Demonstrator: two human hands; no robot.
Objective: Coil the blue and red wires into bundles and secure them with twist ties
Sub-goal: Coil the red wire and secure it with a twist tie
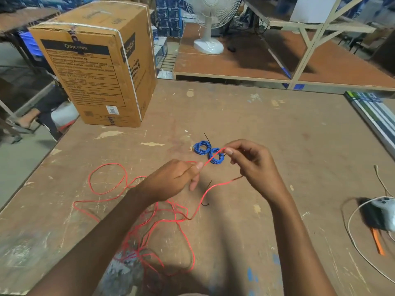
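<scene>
My left hand [179, 178] & right hand [250, 161] both pinch thin red insulated wire [213, 157]; light, springy, tangle-prone. I'd grip nr its end.

Two tied blue wire coils [209, 152] lie touching; loose red wire [162, 218] sprawls uncoiled nearby.

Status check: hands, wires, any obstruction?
Both hands pinching red wire: left hand, right hand. Red uncoiled. Two blue bundles tied. Loose tie under the strand.
</scene>
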